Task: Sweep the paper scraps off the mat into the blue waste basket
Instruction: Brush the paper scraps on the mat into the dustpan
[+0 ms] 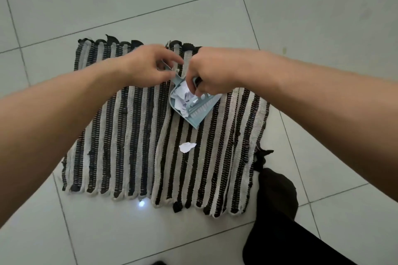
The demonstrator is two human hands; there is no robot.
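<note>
Left hand [148, 66] gripping dustpan [191, 112] handle, right hand [206, 75] closed on brush [200, 106] over scraps [182, 97] inside; one scrap [187, 147] loose on striped mat [129, 135].

Floor [301, 17]: pale glossy tiles with dark grout lines, beneath and all around my hands. On it, directly below my hands: one woven mat [133, 135], black and beige stripes, frayed ends, lying flat. Nearer me than my right hand, past the mat's corner: my foot in a black sock [277, 191], planted on the tile just beside the mat.
</note>
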